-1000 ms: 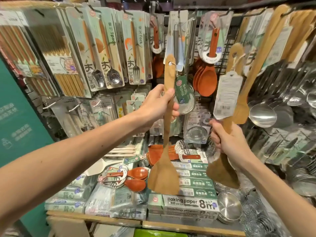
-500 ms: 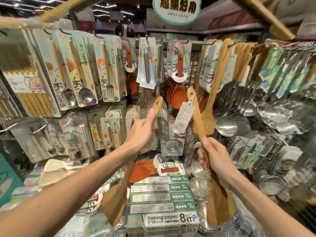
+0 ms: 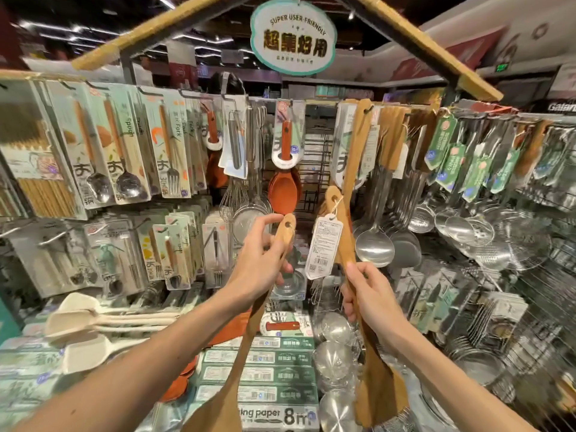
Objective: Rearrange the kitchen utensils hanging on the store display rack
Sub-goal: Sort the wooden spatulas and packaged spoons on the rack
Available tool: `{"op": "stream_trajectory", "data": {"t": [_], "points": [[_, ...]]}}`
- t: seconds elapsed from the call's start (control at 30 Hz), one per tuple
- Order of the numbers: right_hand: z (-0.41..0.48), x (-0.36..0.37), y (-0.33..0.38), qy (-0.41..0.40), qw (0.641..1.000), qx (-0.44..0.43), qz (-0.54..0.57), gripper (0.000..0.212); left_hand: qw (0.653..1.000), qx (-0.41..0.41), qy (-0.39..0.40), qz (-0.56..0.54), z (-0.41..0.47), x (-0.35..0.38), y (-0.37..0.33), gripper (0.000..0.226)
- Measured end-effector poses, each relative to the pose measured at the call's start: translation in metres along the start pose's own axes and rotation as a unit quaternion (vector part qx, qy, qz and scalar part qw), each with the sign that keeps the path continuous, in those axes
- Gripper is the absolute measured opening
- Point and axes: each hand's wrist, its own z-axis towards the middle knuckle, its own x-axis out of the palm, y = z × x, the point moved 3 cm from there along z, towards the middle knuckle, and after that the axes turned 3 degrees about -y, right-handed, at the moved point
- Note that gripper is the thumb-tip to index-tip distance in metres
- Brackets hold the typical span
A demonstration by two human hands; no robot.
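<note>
Dark store ceiling [image 3: 218, 23] w/ strip lights [image 3: 59, 35]; oval sign [image 3: 293, 35] overhead.

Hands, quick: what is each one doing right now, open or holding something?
Left hand: grips a wooden spatula by its handle.
Right hand: grips the tagged wooden spatula.

Left spatula [image 3: 284, 233] sat in the left hand [image 3: 258, 263], right spatula [image 3: 342, 226] stood beside it in the right hand [image 3: 371, 300], tag [image 3: 324, 244] hung between both grips, ladle [image 3: 374, 247] hung right of them, boxes [image 3: 258, 375] lay below.

left spatula [image 3: 285, 236]: plain wood, off the hooks, handle pointing to 1 o'clock, blade down.
right spatula [image 3: 347, 241]: wood, white tag [image 3: 324, 244] tied on, handle pointing to 11 o'clock.
</note>
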Motion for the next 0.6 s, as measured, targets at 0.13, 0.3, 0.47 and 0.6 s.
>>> {"op": "stream_trajectory", "data": {"t": [0.13,0.3,0.47,0.6], "points": [[0.005,-0.018,0.001,0.028,1.0,-0.008,0.009,0.033,0.999,0.003,-0.006,-0.037,-0.006,0.024,-0.009,0.031],[0.019,-0.035,0.008,0.053,0.997,-0.031,0.044,0.014,0.997,0.008,-0.039,-0.069,-0.005,0.04,-0.018,0.035],[0.037,-0.045,0.009,0.025,0.997,-0.01,0.066,0.022,0.997,0.005,-0.065,-0.028,0.005,0.048,-0.019,0.004],[0.051,-0.047,0.01,0.011,0.999,-0.013,0.043,0.041,0.996,-0.002,-0.092,0.007,0.023,0.051,-0.02,0.03]]}}
